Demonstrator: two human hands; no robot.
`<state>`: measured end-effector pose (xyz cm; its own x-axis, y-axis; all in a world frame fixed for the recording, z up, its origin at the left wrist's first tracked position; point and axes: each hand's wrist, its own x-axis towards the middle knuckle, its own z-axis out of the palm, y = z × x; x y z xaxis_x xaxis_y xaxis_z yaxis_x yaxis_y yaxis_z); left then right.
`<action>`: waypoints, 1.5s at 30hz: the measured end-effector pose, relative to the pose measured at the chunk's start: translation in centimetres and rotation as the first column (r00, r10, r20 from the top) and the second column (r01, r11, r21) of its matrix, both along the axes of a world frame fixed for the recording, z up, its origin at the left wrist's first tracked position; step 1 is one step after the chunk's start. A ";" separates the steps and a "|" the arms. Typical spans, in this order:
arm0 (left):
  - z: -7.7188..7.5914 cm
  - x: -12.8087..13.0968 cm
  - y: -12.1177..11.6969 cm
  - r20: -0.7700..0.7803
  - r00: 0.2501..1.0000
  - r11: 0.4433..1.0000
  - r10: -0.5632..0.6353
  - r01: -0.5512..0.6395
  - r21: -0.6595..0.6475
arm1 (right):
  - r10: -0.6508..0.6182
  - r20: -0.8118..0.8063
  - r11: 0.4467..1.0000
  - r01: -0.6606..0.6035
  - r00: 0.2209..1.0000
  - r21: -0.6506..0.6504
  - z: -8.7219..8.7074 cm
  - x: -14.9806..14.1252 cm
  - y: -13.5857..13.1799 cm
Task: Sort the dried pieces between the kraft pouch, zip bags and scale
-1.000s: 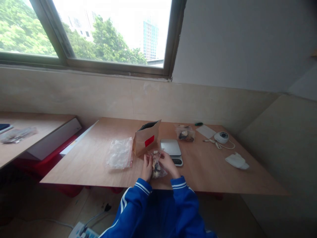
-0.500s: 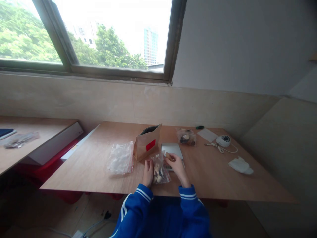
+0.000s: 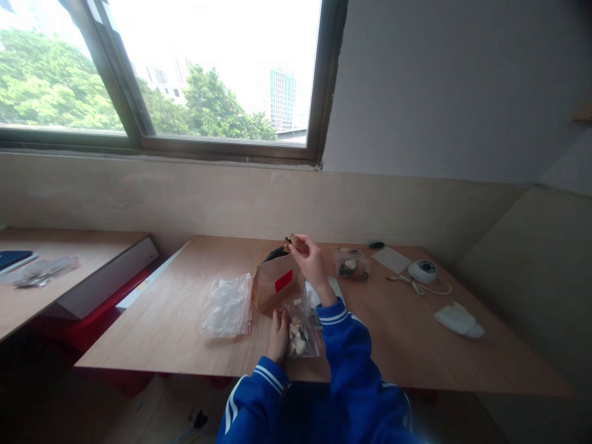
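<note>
Right hand (image 3: 311,262): fingers pinch a brown piece (image 3: 299,243) by the mouth of the paper bag (image 3: 267,291). Left hand (image 3: 278,333): fingers appear to pinch the pouch (image 3: 304,344), near side of the bench (image 3: 402,342). Apparent step: transfer; next move calls for clearing the bag's rim.

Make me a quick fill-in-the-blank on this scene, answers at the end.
1. The right hand holds a brown piece near the open top of the brown paper bag, whose label is ____.
2. The left hand holds the filled clear bag by its ____ side.
3. The white dome camera is to the ____ of the brown paper bag.
4. The right sleeve is blue with ____ stripes.

Missing words: red; left; right; white.
</note>
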<state>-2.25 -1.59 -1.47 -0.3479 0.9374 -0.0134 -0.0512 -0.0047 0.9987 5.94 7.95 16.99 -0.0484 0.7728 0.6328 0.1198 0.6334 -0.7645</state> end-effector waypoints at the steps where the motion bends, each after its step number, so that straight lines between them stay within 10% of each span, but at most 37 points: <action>1: 0.0 0.0 0.0 0.004 1.000 1.000 -0.002 0.002 -0.008 | -0.003 0.033 0.999 0.002 0.999 0.033 -0.2 -0.3 0.5; 17: -0.6 -0.2 0.1 -0.014 1.000 1.000 -0.019 0.019 0.022 | -0.063 0.562 0.997 0.023 0.825 0.077 -0.7 0.7 -0.2; 29: -1.0 0.0 0.2 0.063 0.998 1.000 -0.024 0.022 0.022 | -0.152 0.382 0.988 0.125 0.911 0.096 -1.5 1.9 -1.7; 39: 0.0 0.0 -0.2 0.343 0.934 0.994 -0.104 0.094 0.046 | -0.074 -0.007 0.856 0.060 0.997 -0.514 -13.3 8.1 -7.0; 45: 0.7 0.1 -0.5 0.445 0.879 0.984 -0.174 0.134 0.120 | 0.110 -0.008 0.818 -0.095 0.994 -0.567 -13.8 7.6 -7.5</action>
